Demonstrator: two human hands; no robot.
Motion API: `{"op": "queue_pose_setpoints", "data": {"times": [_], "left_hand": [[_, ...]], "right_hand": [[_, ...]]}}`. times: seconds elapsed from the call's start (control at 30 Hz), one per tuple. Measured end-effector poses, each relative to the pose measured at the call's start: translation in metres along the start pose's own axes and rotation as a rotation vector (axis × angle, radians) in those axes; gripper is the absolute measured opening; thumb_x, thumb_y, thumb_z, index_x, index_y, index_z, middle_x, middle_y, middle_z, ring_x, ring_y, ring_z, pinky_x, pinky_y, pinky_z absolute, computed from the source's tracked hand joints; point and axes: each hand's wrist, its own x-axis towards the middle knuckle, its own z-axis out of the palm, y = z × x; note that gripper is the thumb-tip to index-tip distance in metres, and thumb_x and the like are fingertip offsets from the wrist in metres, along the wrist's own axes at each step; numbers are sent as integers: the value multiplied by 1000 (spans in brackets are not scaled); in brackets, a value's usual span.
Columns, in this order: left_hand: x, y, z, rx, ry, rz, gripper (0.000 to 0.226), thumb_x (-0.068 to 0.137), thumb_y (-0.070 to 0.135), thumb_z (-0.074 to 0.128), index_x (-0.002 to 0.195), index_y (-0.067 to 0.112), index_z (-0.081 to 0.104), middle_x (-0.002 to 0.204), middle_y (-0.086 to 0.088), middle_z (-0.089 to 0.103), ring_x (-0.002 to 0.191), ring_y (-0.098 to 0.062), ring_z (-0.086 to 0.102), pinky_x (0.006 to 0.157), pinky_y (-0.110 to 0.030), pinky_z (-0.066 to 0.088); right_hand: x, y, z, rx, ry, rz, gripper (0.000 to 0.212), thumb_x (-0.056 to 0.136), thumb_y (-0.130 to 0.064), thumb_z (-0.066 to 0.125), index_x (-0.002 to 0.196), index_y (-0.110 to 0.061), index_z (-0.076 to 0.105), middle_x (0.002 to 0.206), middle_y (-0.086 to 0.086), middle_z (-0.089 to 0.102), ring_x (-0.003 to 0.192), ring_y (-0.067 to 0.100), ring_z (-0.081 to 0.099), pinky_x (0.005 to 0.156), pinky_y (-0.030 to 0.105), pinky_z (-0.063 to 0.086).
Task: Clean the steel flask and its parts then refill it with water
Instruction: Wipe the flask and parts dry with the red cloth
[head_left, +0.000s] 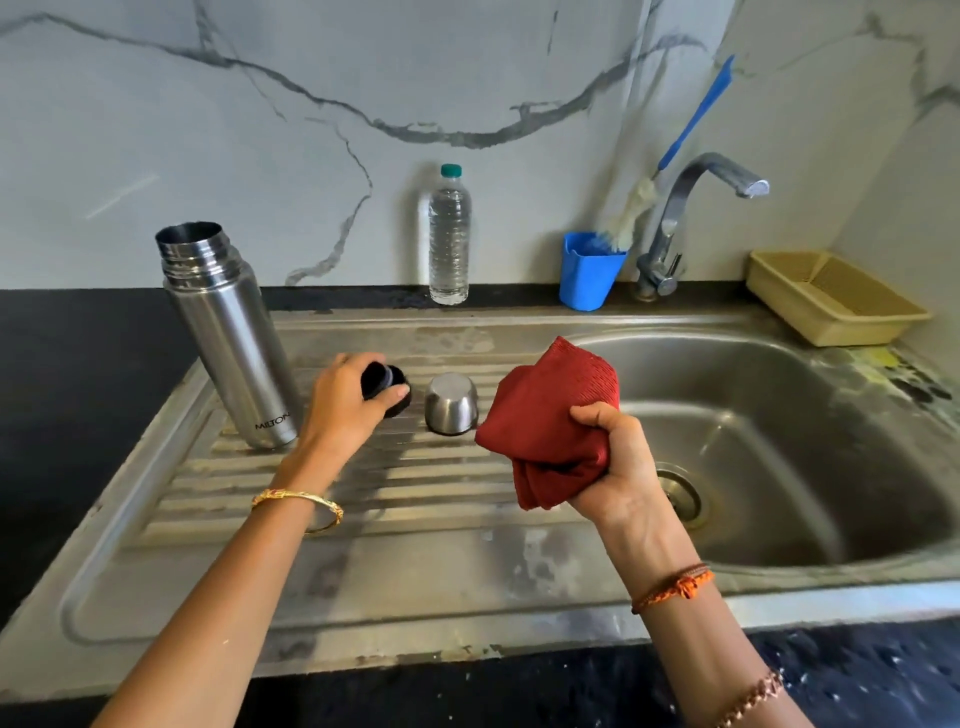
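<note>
On the drainboard (322, 582), left hand (345, 400) grips stopper (387, 387) between flask (228, 332) and cup (451, 402).

Flask: steel flask (228, 332) upright on ribbed drainboard (363, 488), mouth open, no lid.
Left hand: left hand (345, 402) grips black stopper (387, 387), just right of flask.
Cup lid: steel cup (451, 402) upside down, between stopper and cloth.
Right hand: right hand (615, 462) holds bunched red cloth (556, 421) at sink basin (779, 441) edge.
Back ledge: water bottle (449, 236), blue cup (589, 270) with bottle brush (675, 150), tap (691, 218), beige tray (836, 296).
</note>
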Motion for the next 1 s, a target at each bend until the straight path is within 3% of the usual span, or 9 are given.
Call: {"op": "queue_pose_setpoints", "data": {"times": [0.17,0.27,0.37,0.47,0.53,0.6,0.77,0.93,1.0], "left_hand": [[-11,89,2,-751,-25,-217,14,79,13,70,92,17,65,87,3,68,82,-10,64,69,-20,55],[-17,147,31,-1038,-49,-282,5,82,8,65,84,13,64,63,9,69,59,-2,65,57,-21,57],[-23,195,71,-1149,-107,-324,2,82,15,64,82,13,65,66,6,70,60,-5,66,60,-22,57],[-30,236,108,-1202,-178,-296,7,84,15,61,80,16,67,67,7,70,62,-5,65,55,-17,53],[-33,254,125,-1200,-195,-249,7,84,13,61,83,15,68,70,6,70,66,-5,66,58,-17,53],[-33,267,135,-1201,-184,-213,8,82,11,61,85,14,69,73,3,71,71,-8,68,62,-20,54],[-36,288,150,-1146,-97,-149,12,82,5,64,86,14,70,78,-1,71,81,-15,67,78,-28,57],[-35,293,161,-1031,-32,-92,26,76,0,69,87,23,67,74,10,70,69,-4,65,61,-15,51],[-31,299,164,-1081,-22,-152,19,78,2,68,85,20,68,70,9,69,65,-2,64,56,-13,48]], "right_hand": [[-5,-40,-14,-54,-23,-171,17,86,-7,47,98,-11,58,83,7,65,71,20,60,62,28,51],[-2,-75,-32,-273,-28,-544,27,85,-3,49,96,-26,58,80,0,64,66,13,59,55,25,48],[0,-100,-53,-550,-71,-873,33,85,-1,50,106,-26,53,73,-8,58,48,1,49,43,21,40],[9,-106,-81,-738,-243,-1051,48,81,-32,56,126,-26,40,118,-7,53,103,-3,54,89,21,45],[18,-114,-96,-747,-278,-1057,66,81,-61,50,135,-30,31,143,-1,37,133,11,35,111,39,31],[23,-130,-100,-725,-241,-1078,56,82,-70,38,129,-40,37,144,-3,36,136,12,31,113,44,28],[31,-173,-100,-746,-175,-1071,19,85,-38,49,102,-40,58,113,-5,62,109,11,56,98,42,45],[42,-200,-106,-588,-278,-560,15,93,-27,50,96,-24,65,93,5,69,85,18,66,73,45,56],[45,-193,-111,-670,-183,-782,16,88,-36,52,99,-33,63,101,-2,68,96,11,64,85,43,54]]}}
